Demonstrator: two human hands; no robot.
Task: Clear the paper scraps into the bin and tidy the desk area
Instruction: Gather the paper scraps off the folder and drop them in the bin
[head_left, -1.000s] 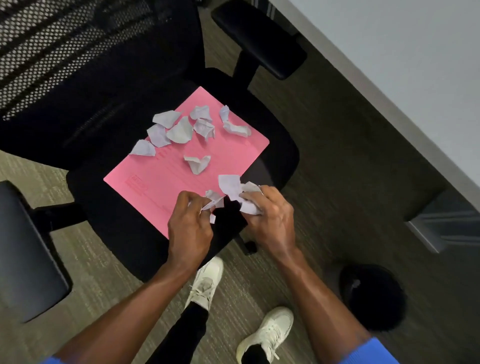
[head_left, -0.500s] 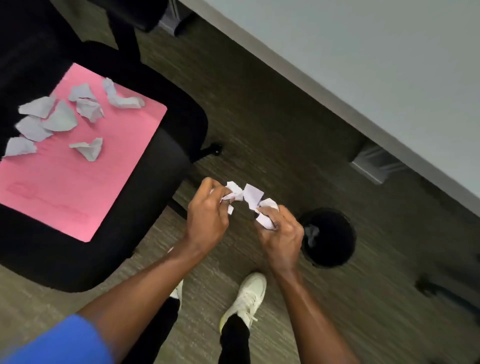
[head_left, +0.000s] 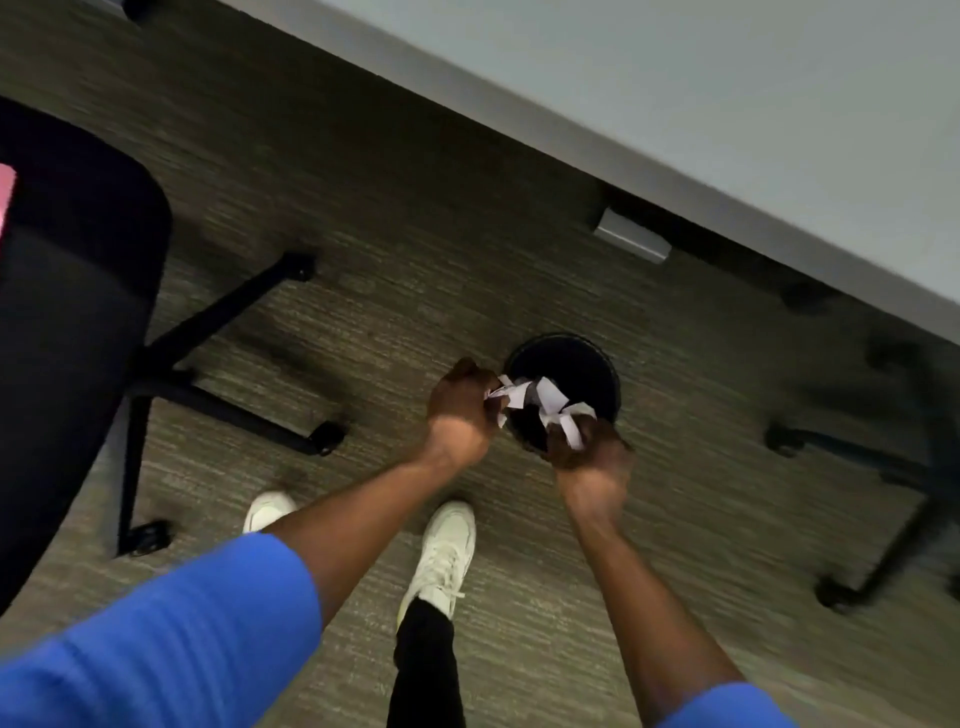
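A round black bin (head_left: 582, 358) stands on the carpet below the desk edge. My left hand (head_left: 462, 402) and my right hand (head_left: 587, 447) hover over its near rim, each closed on crumpled white paper scraps (head_left: 545, 402) that hang above the bin's mouth. At the far left edge a sliver of the pink folder (head_left: 6, 200) shows on the black chair seat (head_left: 78, 291); the other scraps on it are out of view.
The grey desk (head_left: 727, 104) runs diagonally across the top right, with a metal bracket (head_left: 631, 241) under it. The chair's black star base (head_left: 218, 384) spreads at left. A second chair base (head_left: 893, 467) sits at right. My white shoes (head_left: 447, 551) stand on the carpet.
I have turned right from the chair to the bin. Both hands carried the scraps from beside the seat to over the bin's opening. The chair and folder slid out to the left.
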